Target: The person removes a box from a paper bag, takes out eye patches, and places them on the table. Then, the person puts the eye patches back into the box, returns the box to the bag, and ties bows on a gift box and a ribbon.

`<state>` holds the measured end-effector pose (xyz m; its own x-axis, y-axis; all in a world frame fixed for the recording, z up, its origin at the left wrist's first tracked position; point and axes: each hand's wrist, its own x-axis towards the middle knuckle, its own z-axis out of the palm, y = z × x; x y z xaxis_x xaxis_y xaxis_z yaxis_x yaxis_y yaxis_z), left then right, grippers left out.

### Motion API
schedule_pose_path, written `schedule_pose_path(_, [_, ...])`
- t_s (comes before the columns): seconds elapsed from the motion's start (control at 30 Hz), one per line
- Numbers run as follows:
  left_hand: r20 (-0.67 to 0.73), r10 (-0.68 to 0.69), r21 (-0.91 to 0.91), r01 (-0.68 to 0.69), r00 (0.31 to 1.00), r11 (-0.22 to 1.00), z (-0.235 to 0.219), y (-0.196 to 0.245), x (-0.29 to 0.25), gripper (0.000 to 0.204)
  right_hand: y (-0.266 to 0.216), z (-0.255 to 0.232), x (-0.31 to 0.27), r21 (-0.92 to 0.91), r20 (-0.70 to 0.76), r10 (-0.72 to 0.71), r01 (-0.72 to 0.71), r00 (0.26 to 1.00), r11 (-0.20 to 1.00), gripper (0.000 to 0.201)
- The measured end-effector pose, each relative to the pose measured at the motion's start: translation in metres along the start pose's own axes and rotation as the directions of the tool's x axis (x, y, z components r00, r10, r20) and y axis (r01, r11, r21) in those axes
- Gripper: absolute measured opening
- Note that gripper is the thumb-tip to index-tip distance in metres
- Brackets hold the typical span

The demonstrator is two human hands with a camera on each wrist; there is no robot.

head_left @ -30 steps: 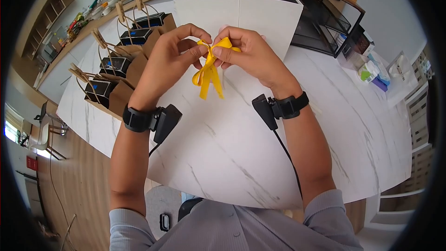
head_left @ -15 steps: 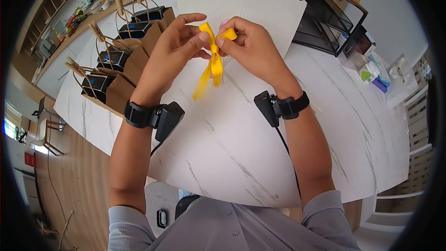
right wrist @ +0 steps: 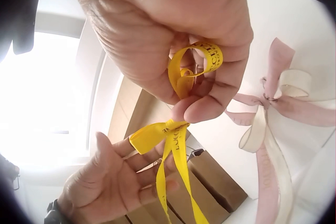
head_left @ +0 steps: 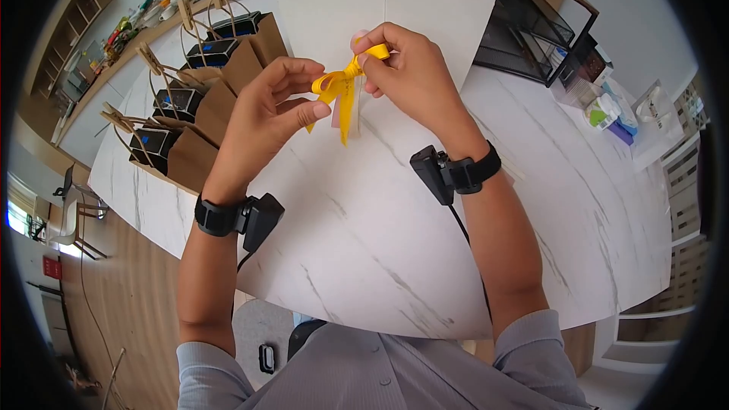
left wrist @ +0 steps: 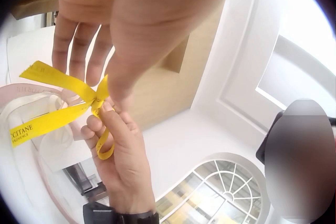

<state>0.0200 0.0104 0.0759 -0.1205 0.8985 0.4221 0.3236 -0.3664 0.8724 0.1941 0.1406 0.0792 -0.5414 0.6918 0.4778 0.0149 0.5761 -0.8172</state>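
Above the table, my right hand (head_left: 414, 68) pinches a yellow ribbon bow (head_left: 345, 106) at its knot and right loop. Printed dark lettering runs along the ribbon. In the right wrist view the loop (right wrist: 212, 58) curls up inside the right hand, and two tails (right wrist: 181, 155) hang down. My left hand (head_left: 266, 110) is beside the other loop, its fingers spread and its thumb apart from them. Seen from the right wrist, the left palm (right wrist: 102, 192) faces up behind the bow, with a fingertip right at the loop's edge.
A white box (head_left: 330, 15) stands upright behind the hands, with a pink ribbon (right wrist: 304, 109) and a cream ribbon (right wrist: 257, 129) tied in a bow on it. Brown paper bags (head_left: 201, 153) holding black boxes line the left side. A black rack (head_left: 516, 42) stands back right.
My left hand has let its pinch on the left loop go and moved down and left. The right hand keeps its pinch and has risen slightly; the bow now slants down to the left.
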Motion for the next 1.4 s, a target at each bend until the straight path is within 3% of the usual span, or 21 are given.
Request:
schedule_pose_path(0.1, [0.003,-0.121,0.047,0.121,0.993,0.992,-0.010,-0.002,0.004,0.033,0.002,0.004,-0.001,-0.008,0.015,-0.017,0.017,1.000,1.000,0.011])
schedule_pose_path(0.23, [-0.006,-0.129,-0.025,0.129,0.992,0.991,-0.011,-0.011,0.009,0.028,0.007,0.004,-0.003,-0.004,0.052,0.021,-0.021,0.998,1.000,0.012])
schedule_pose_path(0.27, [-0.038,-0.117,-0.064,0.114,0.992,0.991,-0.011,-0.013,0.010,0.025,0.013,0.004,-0.002,-0.209,-0.003,-0.175,0.170,0.985,0.963,0.014])
schedule_pose_path(0.3, [-0.072,-0.106,-0.102,0.099,0.992,0.990,-0.011,-0.014,0.011,0.022,0.017,0.005,-0.002,-0.409,-0.014,-0.370,0.333,0.929,0.850,0.017])
schedule_pose_path(0.43, [-0.016,-0.192,-0.177,0.186,0.981,0.966,-0.014,-0.014,0.014,0.024,-0.011,0.005,-0.007,-0.428,-0.037,-0.412,0.358,0.911,0.830,0.015])
schedule_pose_path(0.5, [0.039,-0.218,-0.268,0.221,0.975,0.938,-0.012,-0.018,0.016,0.023,-0.016,0.007,-0.010,-0.314,0.117,-0.329,0.349,0.937,0.883,0.010])
schedule_pose_path(0.6, [0.041,-0.210,-0.295,0.213,0.977,0.932,-0.011,-0.022,0.017,0.024,-0.011,0.013,-0.010,-0.309,0.167,-0.235,0.277,0.958,0.910,0.009])
schedule_pose_path(0.73, [0.019,-0.213,-0.331,0.207,0.977,0.920,-0.009,-0.025,0.015,0.021,-0.007,0.013,-0.010,-0.228,0.159,-0.219,0.251,0.963,0.941,0.010])
schedule_pose_path(0.8, [0.007,-0.193,-0.367,0.182,0.981,0.912,-0.008,-0.027,0.016,0.020,-0.006,0.012,-0.010,-0.176,0.136,-0.122,0.145,0.983,0.974,0.013])
schedule_pose_path(0.9, [-0.013,-0.185,-0.394,0.165,0.983,0.904,-0.005,-0.028,0.016,0.020,-0.001,0.011,-0.009,-0.074,0.145,-0.082,0.094,0.986,0.993,0.013])
schedule_pose_path(1.33, [-0.113,-0.212,-0.374,0.157,0.971,0.914,0.008,-0.041,0.015,0.015,0.005,0.018,-0.008,-0.156,0.128,-0.062,0.082,0.990,0.984,0.014])
schedule_pose_path(1.4, [-0.135,-0.155,-0.324,0.105,0.979,0.940,0.008,-0.046,0.016,0.015,0.008,0.016,-0.007,-0.108,0.148,-0.043,0.059,0.988,0.992,0.015])
